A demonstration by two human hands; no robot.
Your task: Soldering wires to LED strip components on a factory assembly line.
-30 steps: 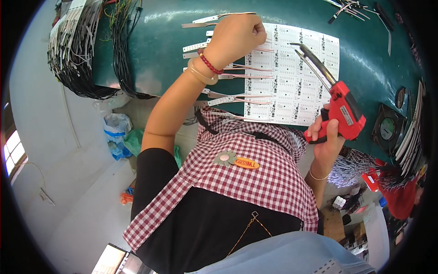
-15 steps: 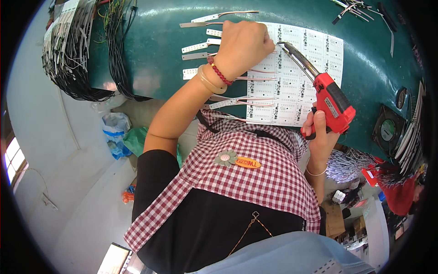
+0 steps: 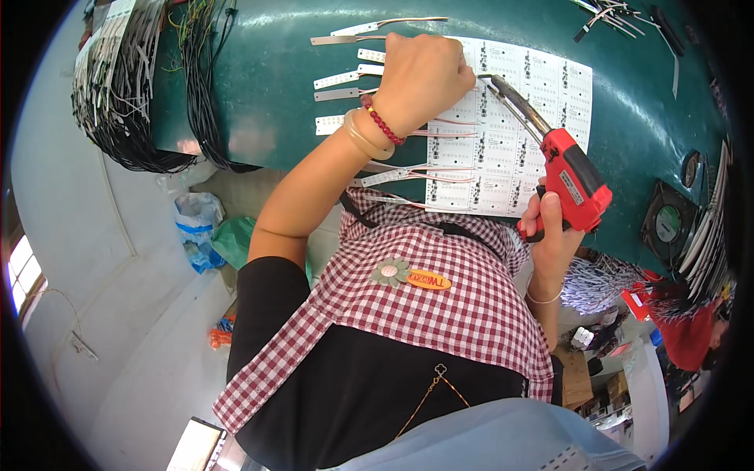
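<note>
My right hand grips a red and black soldering gun. The gun's metal tip points up and left, close to the fingers of my left hand. That hand is closed above the left part of a white sheet of circuit boards; whatever it pinches is hidden under the fingers. Several small white strip boards stick out to the left of the sheet. Thin red, white and black wires run from strips like these onto the sheet's left column.
The green tabletop carries black cable bundles and a stack of white boards with dark wires at the left. On the right are a black fan, a bundle of pale wires and loose wire ends farther back.
Almost nothing differs. Both hands and the soldering gun stay in place, with only a slight shift of the whole picture.
</note>
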